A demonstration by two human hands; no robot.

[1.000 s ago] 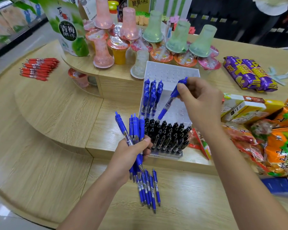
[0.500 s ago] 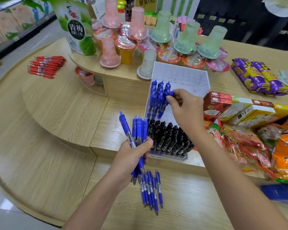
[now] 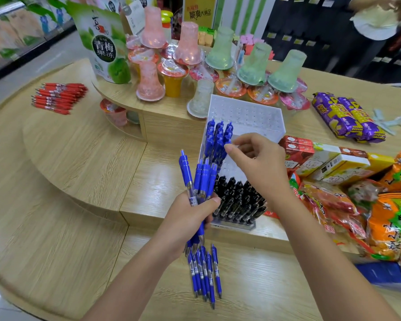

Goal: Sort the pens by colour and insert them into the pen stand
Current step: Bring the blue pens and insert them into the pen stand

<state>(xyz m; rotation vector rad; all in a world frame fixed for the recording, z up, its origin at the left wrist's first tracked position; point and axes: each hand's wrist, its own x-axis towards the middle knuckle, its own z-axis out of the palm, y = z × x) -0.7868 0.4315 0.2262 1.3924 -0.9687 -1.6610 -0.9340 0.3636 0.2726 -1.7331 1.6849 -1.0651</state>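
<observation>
Evidently the left hand grips a bundle of blue pens as ready stock; the right hand meets the blue row in the pen stand, its grip unclear.

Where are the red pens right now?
In the head view, the red pens lie bunched on the wooden counter at far left, left of the green jelly pouch and well apart from the pen stand.
</observation>
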